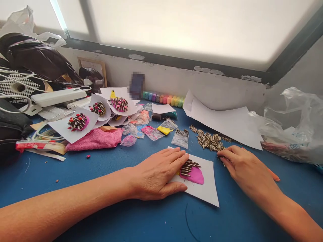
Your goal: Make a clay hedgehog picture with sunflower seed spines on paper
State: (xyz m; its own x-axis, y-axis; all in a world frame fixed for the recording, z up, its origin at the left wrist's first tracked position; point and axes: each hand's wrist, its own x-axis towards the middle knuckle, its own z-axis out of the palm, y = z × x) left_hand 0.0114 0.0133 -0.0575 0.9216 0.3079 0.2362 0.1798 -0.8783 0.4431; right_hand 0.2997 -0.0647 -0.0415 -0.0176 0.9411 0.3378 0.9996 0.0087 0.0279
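My left hand (161, 173) lies flat on a white sheet of paper (207, 195), fingers stretched out, covering its left part. On the sheet is a flattened patch of magenta clay (194, 175) with rows of striped sunflower seeds (188, 167) set in its upper left. A bit of yellow clay shows beside my fingers. To the right, my right hand (238, 161) has thumb and forefinger pinched together at the near edge of a loose sunflower seed pile (209, 140). A seed shows at the fingertips, partly hidden by them.
Finished-looking seed-and-clay pictures (78, 122) lie at the left back above a pink towel (96, 139). Small clay bags (166, 127) and a row of coloured clay (164, 98) stand behind. White sheets (222, 121) and a plastic bag (292, 127) are at the right.
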